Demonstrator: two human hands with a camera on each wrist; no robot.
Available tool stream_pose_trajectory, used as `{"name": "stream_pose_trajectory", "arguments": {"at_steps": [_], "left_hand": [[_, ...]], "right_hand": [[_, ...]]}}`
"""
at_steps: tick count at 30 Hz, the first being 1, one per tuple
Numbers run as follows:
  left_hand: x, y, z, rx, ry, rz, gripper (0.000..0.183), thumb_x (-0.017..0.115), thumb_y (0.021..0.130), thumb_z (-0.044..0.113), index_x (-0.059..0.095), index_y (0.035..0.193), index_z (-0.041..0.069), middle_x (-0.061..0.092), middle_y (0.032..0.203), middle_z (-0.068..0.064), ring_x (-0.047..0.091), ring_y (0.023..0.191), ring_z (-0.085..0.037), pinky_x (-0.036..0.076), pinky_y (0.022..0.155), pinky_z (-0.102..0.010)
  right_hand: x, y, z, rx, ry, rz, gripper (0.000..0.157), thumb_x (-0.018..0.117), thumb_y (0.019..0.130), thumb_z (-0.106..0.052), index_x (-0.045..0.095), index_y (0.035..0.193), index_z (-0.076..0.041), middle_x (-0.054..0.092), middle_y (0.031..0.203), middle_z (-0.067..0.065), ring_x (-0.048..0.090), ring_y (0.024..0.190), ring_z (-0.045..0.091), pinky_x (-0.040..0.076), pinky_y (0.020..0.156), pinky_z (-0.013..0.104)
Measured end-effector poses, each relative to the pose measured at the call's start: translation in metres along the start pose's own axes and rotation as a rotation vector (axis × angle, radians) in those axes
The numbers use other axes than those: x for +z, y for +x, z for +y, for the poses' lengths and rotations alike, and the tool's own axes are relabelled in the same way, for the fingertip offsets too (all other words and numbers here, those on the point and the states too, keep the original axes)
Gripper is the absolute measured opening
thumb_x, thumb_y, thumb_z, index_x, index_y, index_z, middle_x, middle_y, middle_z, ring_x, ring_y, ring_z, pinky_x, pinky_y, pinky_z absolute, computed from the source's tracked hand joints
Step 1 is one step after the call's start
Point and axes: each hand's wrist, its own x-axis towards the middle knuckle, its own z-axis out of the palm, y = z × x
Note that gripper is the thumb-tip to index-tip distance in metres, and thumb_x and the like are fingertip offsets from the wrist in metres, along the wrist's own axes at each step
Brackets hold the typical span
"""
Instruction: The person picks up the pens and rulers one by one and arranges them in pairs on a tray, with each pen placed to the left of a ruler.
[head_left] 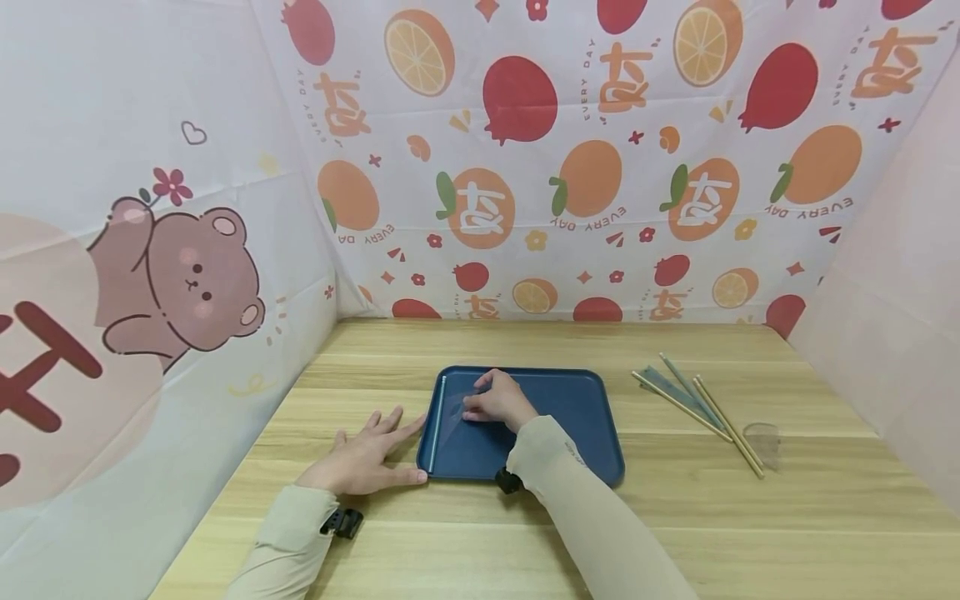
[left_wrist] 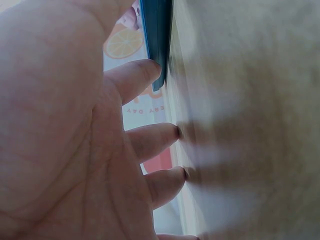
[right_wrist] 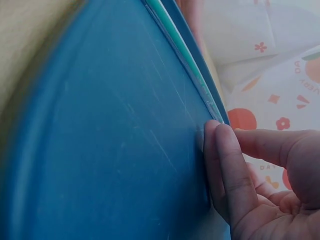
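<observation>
A dark blue tray (head_left: 555, 417) lies on the wooden table. Along its left side runs a pale green pencil (head_left: 437, 425), seen in the right wrist view beside the rim. My right hand (head_left: 498, 402) reaches over the tray, thumb and fingertips pinching what looks like a thin clear plastic triangle (head_left: 453, 414). Its outline is faint, and part of it is hidden by the fingers. My left hand (head_left: 363, 458) is spread on the table at the tray's left edge. In the left wrist view, one fingertip touches the tray's outer wall (left_wrist: 159, 45).
To the right of the tray lie several thin pencils (head_left: 727, 425), crossing a blue-grey flat piece (head_left: 660, 383). A clear rounded piece (head_left: 765, 442), perhaps a protractor, is beside them. Printed cloth (head_left: 555, 275) hangs behind the wooden table (head_left: 675, 517) and along both sides.
</observation>
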Motion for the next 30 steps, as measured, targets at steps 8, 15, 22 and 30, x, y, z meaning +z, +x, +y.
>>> {"name": "stream_pose_trajectory", "arguments": {"at_steps": [8,15,22,30], "left_hand": [[0.0001,-0.0011,0.0000,-0.011,-0.009,-0.005,0.095,0.074,0.091,0.069,0.037,0.169,0.029,0.022,0.176,-0.028,0.014,0.159,-0.064,0.006,0.107,-0.098],[0.0002,-0.0008,0.0003,-0.014,-0.014,-0.007,0.096,0.074,0.091,0.069,0.037,0.169,0.029,0.022,0.177,-0.027,0.014,0.159,-0.064,0.005,0.107,-0.098],[0.0014,-0.0004,-0.0001,-0.013,-0.013,-0.013,0.096,0.074,0.091,0.069,0.035,0.170,0.031,0.021,0.177,-0.026,0.013,0.160,-0.064,0.005,0.107,-0.097],[0.0028,-0.0002,-0.0010,-0.017,-0.008,-0.014,0.096,0.074,0.091,0.070,0.035,0.170,0.031,0.021,0.177,-0.026,0.013,0.160,-0.064,0.005,0.107,-0.097]], "right_hand": [[0.0005,-0.0002,0.0000,-0.003,-0.020,-0.026,0.038,0.075,0.098,0.000,0.057,0.132,-0.003,0.071,0.092,0.014,0.075,0.067,0.013,0.065,0.070,0.025],[0.0013,-0.0003,-0.0004,-0.018,-0.068,0.005,0.040,0.074,0.098,0.003,0.059,0.134,-0.002,0.070,0.092,0.016,0.074,0.064,0.014,0.064,0.067,0.026],[-0.0003,0.0013,-0.0002,-0.025,-0.103,0.019,0.038,0.075,0.099,0.000,0.059,0.133,-0.003,0.073,0.089,0.014,0.074,0.066,0.013,0.065,0.069,0.027],[-0.0056,-0.0018,-0.0028,-0.050,-0.115,-0.001,0.034,0.076,0.099,-0.003,0.061,0.130,-0.002,0.078,0.091,0.014,0.075,0.074,0.016,0.066,0.072,0.029]]}}
